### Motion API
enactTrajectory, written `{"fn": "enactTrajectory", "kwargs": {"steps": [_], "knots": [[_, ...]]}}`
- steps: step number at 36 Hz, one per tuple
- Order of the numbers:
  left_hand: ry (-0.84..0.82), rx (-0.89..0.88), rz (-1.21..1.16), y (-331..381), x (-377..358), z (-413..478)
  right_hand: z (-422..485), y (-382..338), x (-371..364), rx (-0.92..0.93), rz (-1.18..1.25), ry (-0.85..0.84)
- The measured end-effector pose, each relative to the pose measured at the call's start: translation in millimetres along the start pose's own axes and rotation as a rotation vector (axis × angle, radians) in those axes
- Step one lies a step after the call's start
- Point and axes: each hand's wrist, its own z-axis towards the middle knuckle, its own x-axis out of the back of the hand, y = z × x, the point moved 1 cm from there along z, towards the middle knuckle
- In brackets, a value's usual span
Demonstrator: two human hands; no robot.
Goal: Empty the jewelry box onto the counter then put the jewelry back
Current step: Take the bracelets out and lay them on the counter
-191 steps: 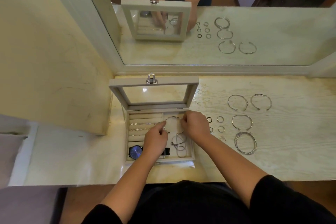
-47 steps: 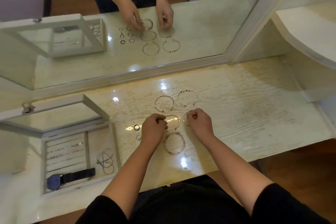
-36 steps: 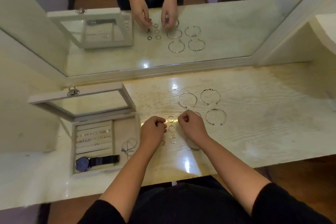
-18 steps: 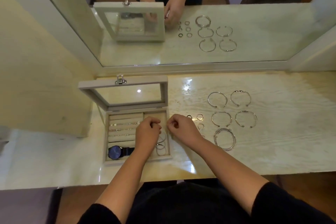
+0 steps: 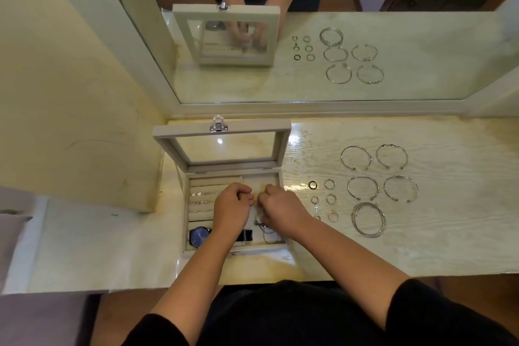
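over the padded box (image 5: 186,213), left hand (image 5: 231,209) and right hand (image 5: 280,209) curl.

Open jewelry box (image 5: 252,126) on bench (image 5: 421,247), left grip (image 5: 233,206) and right grip (image 5: 282,211) curled over it, watch (image 5: 198,236) inside, bangles (image 5: 356,146) and rings (image 5: 310,185) right of it.

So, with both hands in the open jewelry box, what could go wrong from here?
The bangles left in the jewelry box overlap, so lifting one may drag another along. The right hand sits close to the small rings on the counter; swinging out could scatter them. The lid stands open just beyond the left hand; a knock might drop it.
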Motion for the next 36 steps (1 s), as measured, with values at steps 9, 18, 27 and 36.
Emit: {"fn": "enactTrajectory", "kwargs": {"steps": [9, 18, 27, 36], "knots": [[-0.038, -0.008, -0.006, -1, 4, -4, 4, -3, -1, -0.007, -0.102, -0.054], [-0.112, 0.033, 0.045, -1, 2, -3, 1, 4, 15, -0.092, 0.459, -0.080], [-0.205, 0.009, 0.153, 7, -6, -5, -11, 15, 27, -0.221, 0.953, 0.015], [-0.365, 0.111, -0.141, 14, -16, -7, -22, 33, 33, -0.343, 1.342, 0.226]]}}
